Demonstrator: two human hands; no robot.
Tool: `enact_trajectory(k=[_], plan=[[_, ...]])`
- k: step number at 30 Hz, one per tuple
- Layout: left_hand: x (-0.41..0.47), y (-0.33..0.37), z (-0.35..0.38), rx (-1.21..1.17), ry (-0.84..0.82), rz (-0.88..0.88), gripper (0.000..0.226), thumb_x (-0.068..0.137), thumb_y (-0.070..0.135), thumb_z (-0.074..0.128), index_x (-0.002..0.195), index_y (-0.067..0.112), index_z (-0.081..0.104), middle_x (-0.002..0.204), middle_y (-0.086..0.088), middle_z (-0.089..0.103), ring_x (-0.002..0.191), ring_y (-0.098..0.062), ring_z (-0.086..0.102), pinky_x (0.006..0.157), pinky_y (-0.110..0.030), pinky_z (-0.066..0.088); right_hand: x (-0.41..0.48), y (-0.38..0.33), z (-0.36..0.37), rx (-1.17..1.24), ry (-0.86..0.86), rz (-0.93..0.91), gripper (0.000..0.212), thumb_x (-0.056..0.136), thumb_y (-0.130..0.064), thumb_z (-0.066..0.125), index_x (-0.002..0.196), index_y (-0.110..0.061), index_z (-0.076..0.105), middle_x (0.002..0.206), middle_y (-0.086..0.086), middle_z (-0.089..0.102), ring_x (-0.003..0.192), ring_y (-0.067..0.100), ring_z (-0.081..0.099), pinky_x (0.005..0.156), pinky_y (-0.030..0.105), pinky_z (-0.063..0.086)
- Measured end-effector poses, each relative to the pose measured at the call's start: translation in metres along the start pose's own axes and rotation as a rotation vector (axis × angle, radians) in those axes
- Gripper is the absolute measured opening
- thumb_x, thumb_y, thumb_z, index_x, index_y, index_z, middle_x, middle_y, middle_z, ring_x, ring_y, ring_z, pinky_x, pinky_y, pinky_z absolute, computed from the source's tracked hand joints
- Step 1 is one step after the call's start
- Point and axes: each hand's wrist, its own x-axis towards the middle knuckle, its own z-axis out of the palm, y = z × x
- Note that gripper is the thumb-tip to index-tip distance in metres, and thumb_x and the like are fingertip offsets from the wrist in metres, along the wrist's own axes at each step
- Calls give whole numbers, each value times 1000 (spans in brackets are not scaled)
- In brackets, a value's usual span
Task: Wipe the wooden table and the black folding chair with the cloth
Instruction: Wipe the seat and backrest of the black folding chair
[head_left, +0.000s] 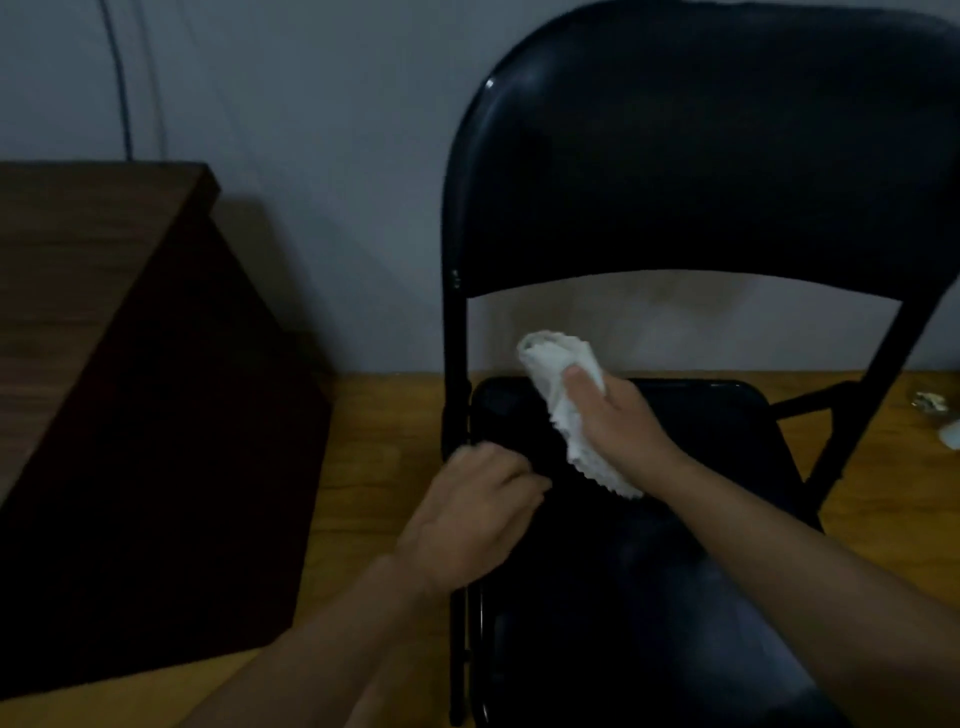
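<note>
The black folding chair (701, 171) stands open in front of me, its seat (649, 571) below my arms. My right hand (618, 421) holds a white cloth (558, 395) bunched under its fingers and presses it on the back part of the seat. My left hand (478, 514) grips the left edge of the seat with curled fingers. The wooden table (78, 270) stands to the left, its dark side panel facing the chair.
A grey wall runs behind the chair and table, with a dark cable (122, 83) hanging at the upper left. The floor (384, 415) is yellowish wood. Small pale objects (935, 410) lie on the floor at the right edge.
</note>
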Motion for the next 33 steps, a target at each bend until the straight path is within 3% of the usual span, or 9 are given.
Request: enact_trajectory(k=[4,6,8,11,15,20,25,28,33], plan=[[-3,-8,-25,-88,486,-550,28,97,28,55,120,12,53,114,-2,50,107,-17,49,92,-34,44,-56,-44,2,269,262,-52,38,106,-38,47,82,-31,75,66,-25,71,58,-9,66,45,8,46],[11,-8,-30,-204,473,-725,41,97,32,55,130,10,47,126,-4,49,120,-18,44,103,-35,40,-79,-65,14,259,285,-303,32,106,-39,46,94,-49,74,86,-29,74,78,-11,69,61,5,50],[27,-13,-33,-294,407,-752,41,98,31,56,133,11,48,129,-5,54,124,-21,47,106,-43,41,-81,-83,23,123,272,-578,25,103,-40,46,118,-46,65,109,-22,72,99,-3,69,79,11,53],[46,-21,-40,-441,350,-724,32,96,15,59,126,8,56,122,-10,64,118,-28,59,96,-47,49,-47,-108,27,-535,240,-962,54,95,-34,52,149,-29,47,150,8,51,140,31,47,113,51,39],[49,-37,-47,-388,247,-790,29,85,-2,51,108,-2,68,107,-19,70,103,-33,66,86,-44,56,6,-114,38,-1431,65,-1227,63,90,-36,64,149,-17,52,158,21,41,147,49,31,113,75,24],[39,-40,-40,-555,357,-827,13,92,10,57,83,17,64,73,12,65,66,0,63,58,-25,51,37,-118,33,-1799,-106,-1320,65,93,-44,54,145,-7,49,151,24,46,149,48,27,120,71,2],[40,-40,-37,-553,411,-735,15,99,19,52,107,18,64,93,5,71,83,-8,67,72,-36,57,58,-164,26,-1959,-142,-1353,51,95,-52,47,118,-10,61,113,17,61,127,46,50,118,71,13],[41,-41,-38,-523,354,-756,19,101,25,49,116,21,60,100,3,69,90,-11,65,78,-41,55,64,-184,20,-1938,-108,-1361,50,99,-55,42,113,-13,63,107,14,63,119,43,54,116,71,18],[44,-38,-44,-548,321,-779,22,103,27,48,123,28,56,107,10,66,100,-8,62,85,-38,55,86,-225,-1,-1698,194,-1248,47,98,-56,41,108,-18,66,99,13,67,99,38,59,99,63,33]])
